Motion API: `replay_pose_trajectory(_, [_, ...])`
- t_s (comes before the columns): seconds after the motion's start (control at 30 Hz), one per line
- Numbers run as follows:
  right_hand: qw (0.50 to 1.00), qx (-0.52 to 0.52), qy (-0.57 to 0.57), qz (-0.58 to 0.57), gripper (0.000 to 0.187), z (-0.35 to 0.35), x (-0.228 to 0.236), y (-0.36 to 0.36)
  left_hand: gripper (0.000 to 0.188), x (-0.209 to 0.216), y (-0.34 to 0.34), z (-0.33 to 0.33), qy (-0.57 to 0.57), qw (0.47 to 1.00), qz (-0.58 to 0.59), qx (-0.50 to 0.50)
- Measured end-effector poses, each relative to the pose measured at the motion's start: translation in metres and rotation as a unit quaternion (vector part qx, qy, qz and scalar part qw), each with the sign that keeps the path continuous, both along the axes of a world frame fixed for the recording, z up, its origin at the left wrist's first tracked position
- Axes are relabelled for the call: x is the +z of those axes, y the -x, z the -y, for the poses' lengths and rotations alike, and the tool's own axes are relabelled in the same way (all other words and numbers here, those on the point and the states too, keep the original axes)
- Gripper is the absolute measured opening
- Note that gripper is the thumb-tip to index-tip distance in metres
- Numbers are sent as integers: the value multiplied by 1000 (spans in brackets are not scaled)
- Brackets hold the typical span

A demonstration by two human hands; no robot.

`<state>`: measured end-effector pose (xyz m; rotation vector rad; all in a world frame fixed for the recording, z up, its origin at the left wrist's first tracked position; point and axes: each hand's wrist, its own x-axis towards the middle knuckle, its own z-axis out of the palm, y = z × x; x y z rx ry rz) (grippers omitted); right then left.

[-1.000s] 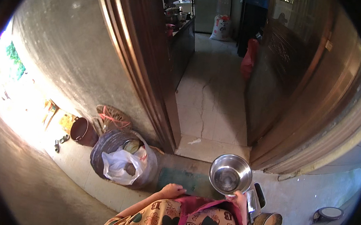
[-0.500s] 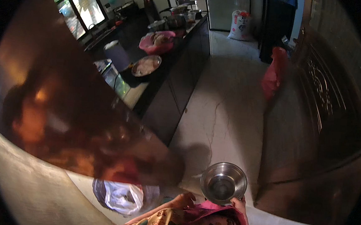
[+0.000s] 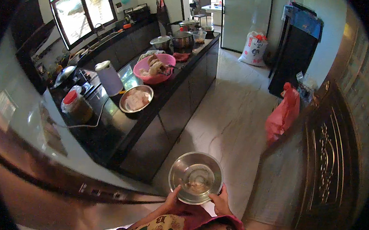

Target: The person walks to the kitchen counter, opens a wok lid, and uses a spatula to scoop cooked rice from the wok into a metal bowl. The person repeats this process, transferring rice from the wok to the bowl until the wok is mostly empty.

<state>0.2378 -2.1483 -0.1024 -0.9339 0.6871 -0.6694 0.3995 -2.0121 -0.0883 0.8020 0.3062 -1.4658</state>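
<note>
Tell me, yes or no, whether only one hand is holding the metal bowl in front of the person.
No, the left hand and right hand both grip the metal bowl.

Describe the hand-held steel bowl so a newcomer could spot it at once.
Find the dark counter on the left. Right of its near end, the left hand and right hand hold the steel bowl. Unlike the dish of pale food on the counter, it is held in the air.
</note>
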Motion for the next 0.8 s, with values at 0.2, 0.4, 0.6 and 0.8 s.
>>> replay_pose_trajectory(0.2, [998,30,-21,-47,47,152,44,-54,41,-11,-92,157,-38,974,213,67])
replay_pose_trajectory(0.4, [986,-55,31,-154,26,291,69,-45,38,9,-161,290,-30,963,266,39])
replay_pose_trajectory(0.6, [682,-88,517,-509,27,450,71,-8,42,24,-191,410,-64,951,294,71])
replay_pose_trajectory(0.8, [363,-12,611,-704,16,678,41,50,47,9,-212,521,-17,932,362,23])
